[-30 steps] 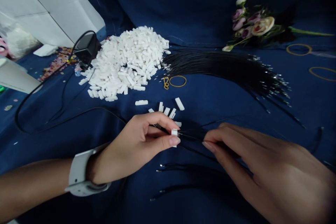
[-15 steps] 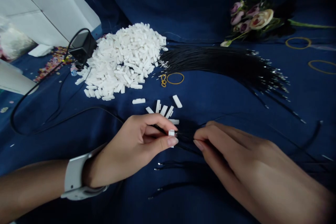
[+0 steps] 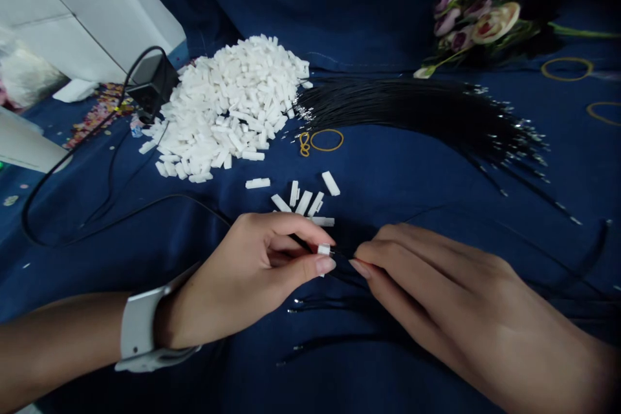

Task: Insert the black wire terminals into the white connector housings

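White connector (image 3: 323,250): a tiny white plastic block, low in the middle of the view, pinched in the left hand. Part of it is hidden by the thumb.
Long side: it runs up and down in the view, going away from the person and back toward them.
Left hand (image 3: 252,272): shut tight, with the thumb and first finger holding White connector from both sides. A watch with a white band (image 3: 138,330) sits on the wrist.
Right hand (image 3: 436,278): pinching thin black wires (image 3: 347,265) between the thumb and fingers, with its fingertips just right of White connector.
Nearest hand: the left hand holds it, and the right hand is close by but not touching it. The wires reach from the right hand toward it.
Loose pieces: some white connectors (image 3: 304,202) lie just above the hands.
Big pile: a heap of white connectors (image 3: 223,110) sits farther up on the blue cloth (image 3: 388,187).
Wire bunch: a long fan of black wires (image 3: 402,107) with shiny metal tips lies right of the heap.
Other things: a gold rubber band (image 3: 326,140), pink and cream fake flowers (image 3: 478,26), and a black plug box (image 3: 152,84) with its cord.
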The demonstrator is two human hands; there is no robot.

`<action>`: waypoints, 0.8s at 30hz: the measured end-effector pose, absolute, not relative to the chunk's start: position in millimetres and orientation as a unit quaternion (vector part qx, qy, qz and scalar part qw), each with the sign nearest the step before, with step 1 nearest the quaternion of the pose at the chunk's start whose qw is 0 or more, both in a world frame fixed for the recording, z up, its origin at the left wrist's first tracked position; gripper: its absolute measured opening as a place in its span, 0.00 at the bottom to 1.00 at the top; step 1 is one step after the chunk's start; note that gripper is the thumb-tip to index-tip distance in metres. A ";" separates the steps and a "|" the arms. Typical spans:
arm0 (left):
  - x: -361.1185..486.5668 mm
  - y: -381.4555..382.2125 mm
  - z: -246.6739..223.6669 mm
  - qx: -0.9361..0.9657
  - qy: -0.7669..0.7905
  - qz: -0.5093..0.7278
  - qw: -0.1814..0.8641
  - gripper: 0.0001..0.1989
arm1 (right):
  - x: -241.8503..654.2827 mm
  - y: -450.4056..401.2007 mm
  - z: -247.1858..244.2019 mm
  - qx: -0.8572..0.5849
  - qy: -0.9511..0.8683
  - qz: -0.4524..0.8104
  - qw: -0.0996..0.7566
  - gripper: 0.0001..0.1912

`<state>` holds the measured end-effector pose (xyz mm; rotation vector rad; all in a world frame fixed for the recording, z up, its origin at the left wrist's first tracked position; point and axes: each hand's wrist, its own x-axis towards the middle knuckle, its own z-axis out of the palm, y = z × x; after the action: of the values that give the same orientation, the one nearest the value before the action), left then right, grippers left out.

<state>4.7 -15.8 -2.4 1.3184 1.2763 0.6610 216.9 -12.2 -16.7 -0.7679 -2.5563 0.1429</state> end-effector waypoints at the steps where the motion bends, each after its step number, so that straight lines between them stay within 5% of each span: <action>1: 4.7 -16.1 -3.0 0.558 0.541 0.282 0.562 0.02 | 216.0 -12.1 -16.6 -0.274 -0.932 0.045 0.234 0.13; 24: 6.6 -12.9 -0.4 0.579 0.542 0.297 0.532 0.05 | 208.3 -15.4 -18.9 -0.303 -0.912 0.067 0.270 0.15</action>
<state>6.6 -12.9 -0.4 1.3806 1.2932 0.7081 208.3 -15.4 -18.9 -0.8171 -2.4572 0.1809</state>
